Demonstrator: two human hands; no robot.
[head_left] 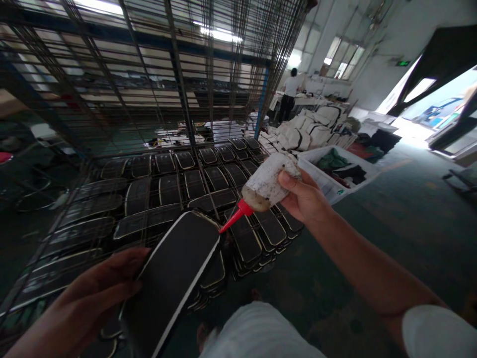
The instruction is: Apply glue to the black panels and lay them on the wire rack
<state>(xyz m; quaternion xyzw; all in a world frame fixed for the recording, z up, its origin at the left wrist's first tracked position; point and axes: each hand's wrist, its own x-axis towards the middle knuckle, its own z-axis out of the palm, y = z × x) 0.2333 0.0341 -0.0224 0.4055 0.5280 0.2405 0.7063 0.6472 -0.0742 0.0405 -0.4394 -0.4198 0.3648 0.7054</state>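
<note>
My left hand [100,288] is closed on the left edge of a black panel [175,278], which is rounded at its far end. A white line runs along the panel's rim on both long sides. In my right hand [303,196] is a stained white glue bottle [270,179], tipped downward. Its red nozzle [236,216] points at the panel's right far corner, with the tip at or just above the rim; I cannot tell if it touches. The fingers behind the bottle are partly hidden.
Many similar black panels [194,183] lie in rows and stacks on a wire rack [182,89]. A white bin [331,194] with cloth stands to the right. Behind it are piled white pieces [309,127] and a person [289,94] at a table. Green floor [402,228] extends at right.
</note>
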